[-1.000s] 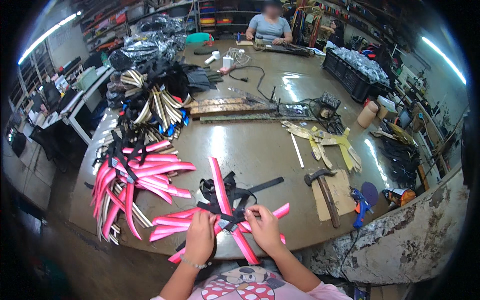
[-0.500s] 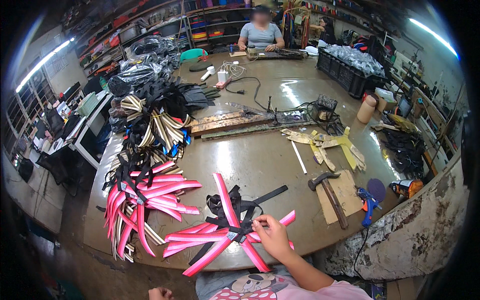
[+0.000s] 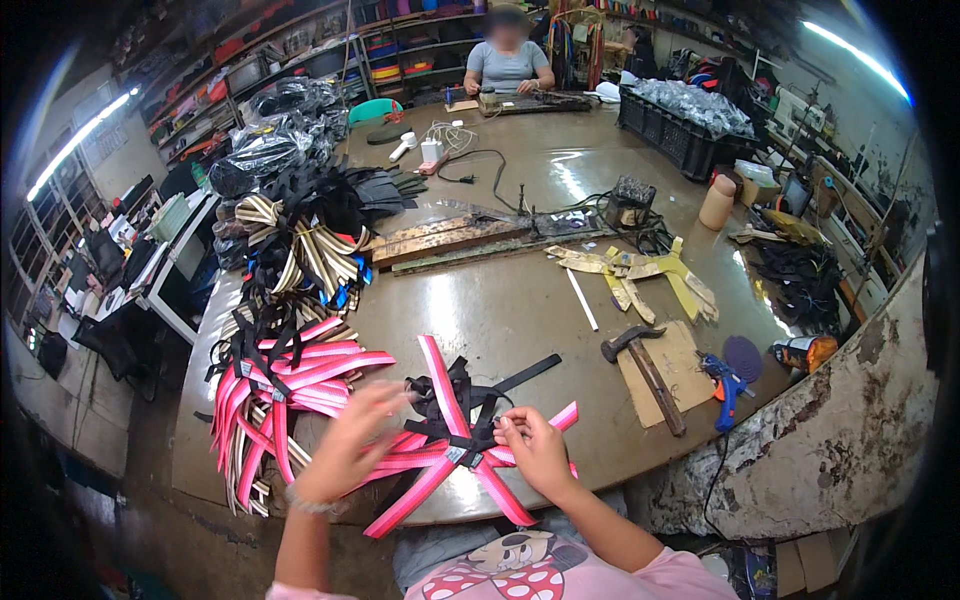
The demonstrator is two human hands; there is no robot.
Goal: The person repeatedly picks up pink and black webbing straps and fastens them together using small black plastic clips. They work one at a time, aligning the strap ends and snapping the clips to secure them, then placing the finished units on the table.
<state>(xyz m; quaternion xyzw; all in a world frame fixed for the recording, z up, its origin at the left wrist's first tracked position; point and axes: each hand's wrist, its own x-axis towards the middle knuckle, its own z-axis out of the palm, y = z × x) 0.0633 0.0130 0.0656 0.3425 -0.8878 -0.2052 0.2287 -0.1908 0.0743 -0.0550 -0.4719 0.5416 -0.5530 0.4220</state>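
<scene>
At the table's six o'clock edge lies a crossed pink webbing harness (woven, black-buckled). Right hand pinches its strap at three o'clock; left hand, fingers spread loosely, touches the nine o'clock straps.

Strap harness: pink with darker centre stripe, black webbing. Strap pile: same pink. Desk: brown. Glue gun: blue.
</scene>
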